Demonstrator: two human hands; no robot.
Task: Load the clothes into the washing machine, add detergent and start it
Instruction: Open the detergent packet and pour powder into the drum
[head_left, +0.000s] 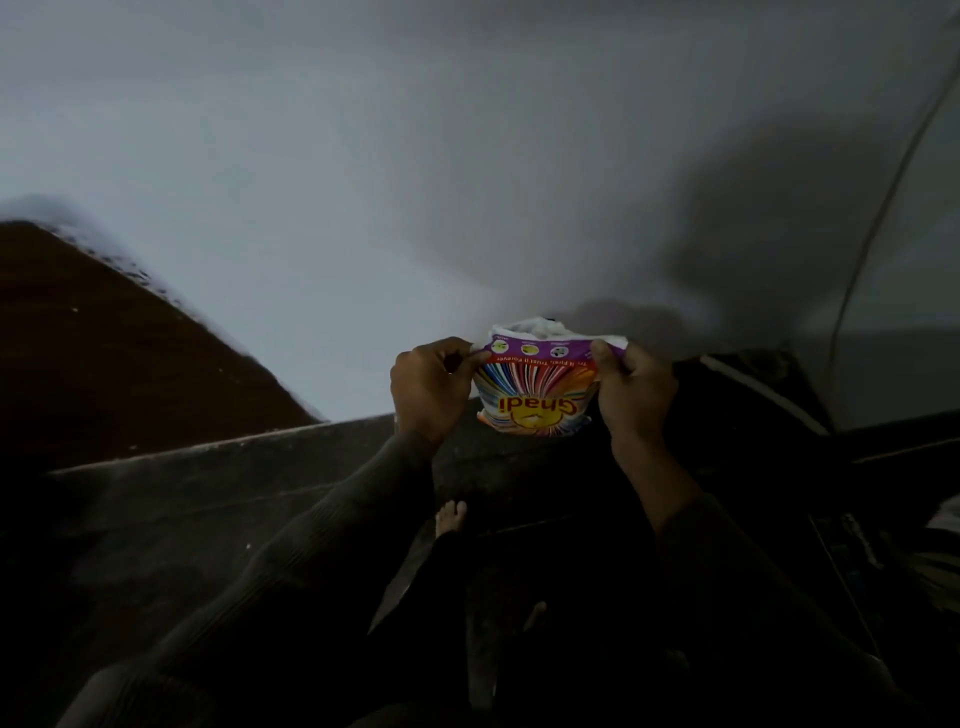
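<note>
Closest to the camera, dark sleeves (311, 545) ran up from the bottom edge, and a bare foot (451, 517) stood on the dim floor between the forearms. Above it, the person held a detergent packet (535, 395) in the air with both hands. The left hand (426, 387) pinched the packet's left top corner, with fingers and thumb closed on the purple band. The right hand (636, 389) gripped the right top corner the same way. The packet's mouth pointed away from the person and showed white inside, and its lettering read upside down. Behind the packet ran a dark ledge (234, 462), then a pale wall (363, 182), with a brown surface (104, 353) at far left.
</note>
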